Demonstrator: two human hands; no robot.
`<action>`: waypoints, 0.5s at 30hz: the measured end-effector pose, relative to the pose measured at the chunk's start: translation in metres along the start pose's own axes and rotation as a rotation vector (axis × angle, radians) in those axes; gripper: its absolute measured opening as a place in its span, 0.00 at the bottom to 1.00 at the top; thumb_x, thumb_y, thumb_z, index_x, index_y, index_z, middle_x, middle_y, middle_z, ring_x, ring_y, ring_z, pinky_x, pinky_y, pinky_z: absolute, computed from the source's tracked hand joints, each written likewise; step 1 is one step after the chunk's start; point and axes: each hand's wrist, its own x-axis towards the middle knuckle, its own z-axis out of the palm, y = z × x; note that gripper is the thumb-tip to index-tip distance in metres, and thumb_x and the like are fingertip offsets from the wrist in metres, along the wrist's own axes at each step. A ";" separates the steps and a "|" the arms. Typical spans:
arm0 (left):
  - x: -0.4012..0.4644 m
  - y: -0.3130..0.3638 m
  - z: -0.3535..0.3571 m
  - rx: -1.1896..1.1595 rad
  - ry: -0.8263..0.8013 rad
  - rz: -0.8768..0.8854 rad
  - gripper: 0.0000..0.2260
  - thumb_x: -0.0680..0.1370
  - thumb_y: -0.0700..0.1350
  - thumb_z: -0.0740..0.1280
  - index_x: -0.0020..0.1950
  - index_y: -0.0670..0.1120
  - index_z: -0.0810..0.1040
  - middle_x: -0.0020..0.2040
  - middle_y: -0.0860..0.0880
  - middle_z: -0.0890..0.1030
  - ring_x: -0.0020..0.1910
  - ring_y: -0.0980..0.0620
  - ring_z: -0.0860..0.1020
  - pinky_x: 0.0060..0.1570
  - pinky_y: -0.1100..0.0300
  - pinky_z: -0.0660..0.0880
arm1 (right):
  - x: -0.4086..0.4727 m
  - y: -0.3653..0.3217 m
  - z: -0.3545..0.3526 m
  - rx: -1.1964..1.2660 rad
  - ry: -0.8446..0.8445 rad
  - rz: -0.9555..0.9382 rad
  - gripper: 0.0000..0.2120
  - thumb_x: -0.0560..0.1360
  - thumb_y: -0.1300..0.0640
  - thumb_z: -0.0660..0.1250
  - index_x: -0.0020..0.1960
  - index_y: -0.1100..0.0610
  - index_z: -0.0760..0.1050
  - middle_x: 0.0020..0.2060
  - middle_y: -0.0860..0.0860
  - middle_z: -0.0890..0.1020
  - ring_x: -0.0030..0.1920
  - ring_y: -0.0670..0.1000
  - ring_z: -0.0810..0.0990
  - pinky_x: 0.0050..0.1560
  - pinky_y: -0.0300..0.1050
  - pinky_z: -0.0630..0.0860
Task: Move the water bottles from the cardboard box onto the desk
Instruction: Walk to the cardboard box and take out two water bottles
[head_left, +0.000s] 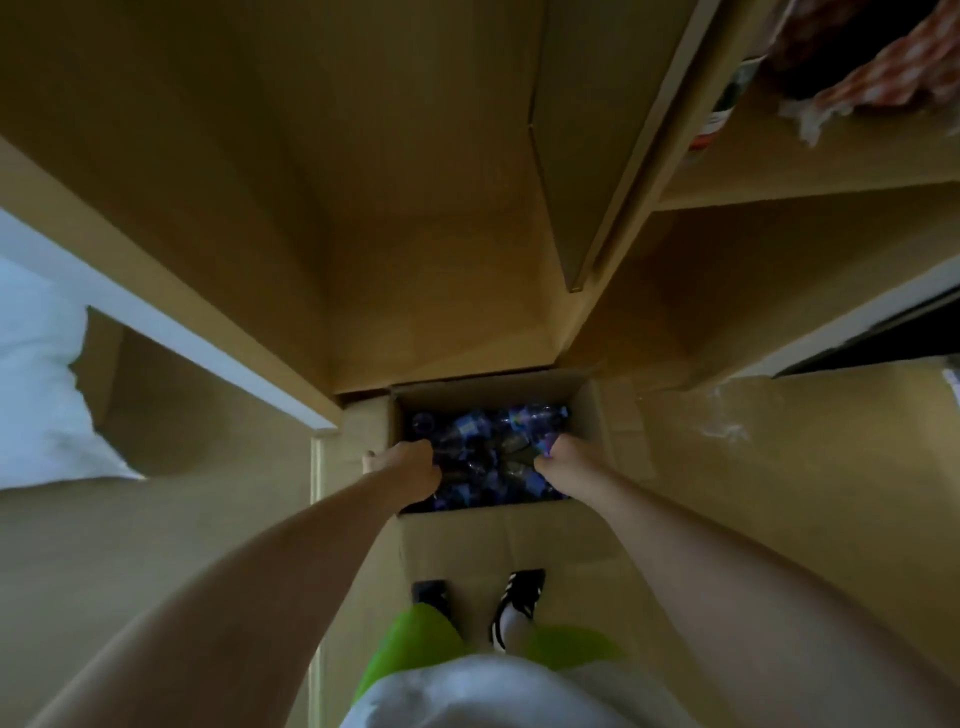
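An open cardboard box (467, 392) stands on the floor below me, against wooden furniture. Inside lie several water bottles (488, 436) with blue and purple labels, packed close and dim. My left hand (410, 465) reaches into the box's left side, fingers curled down among the bottles. My right hand (569, 462) reaches into the right side, fingers curled round a bottle with a purple label. What exactly the left fingers hold is hidden in the dark.
Tall wooden panels (363, 208) rise behind the box. A shelf at upper right carries a checked cloth (883, 67). A white pillow or bedding (36, 395) lies at left. My feet in dark shoes (514, 603) stand just behind the box's near flap.
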 end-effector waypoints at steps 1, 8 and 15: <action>0.002 -0.004 0.007 0.006 -0.007 -0.042 0.15 0.81 0.47 0.54 0.66 0.46 0.69 0.67 0.41 0.72 0.69 0.39 0.66 0.67 0.43 0.61 | 0.004 0.001 0.005 -0.032 -0.010 -0.004 0.18 0.81 0.48 0.60 0.34 0.51 0.62 0.27 0.50 0.65 0.25 0.50 0.65 0.31 0.44 0.65; 0.017 -0.022 0.049 -0.095 0.005 -0.135 0.16 0.80 0.44 0.55 0.67 0.46 0.68 0.65 0.42 0.74 0.66 0.42 0.68 0.62 0.47 0.66 | 0.034 0.011 0.038 -0.096 -0.091 -0.027 0.20 0.81 0.51 0.58 0.32 0.53 0.59 0.28 0.50 0.63 0.27 0.50 0.63 0.31 0.43 0.62; 0.075 -0.011 0.101 -0.216 -0.025 -0.102 0.17 0.78 0.43 0.55 0.67 0.46 0.69 0.65 0.42 0.74 0.65 0.42 0.69 0.62 0.48 0.67 | 0.098 0.029 0.084 -0.086 -0.089 -0.040 0.13 0.80 0.49 0.58 0.40 0.56 0.69 0.30 0.50 0.69 0.30 0.50 0.69 0.33 0.45 0.65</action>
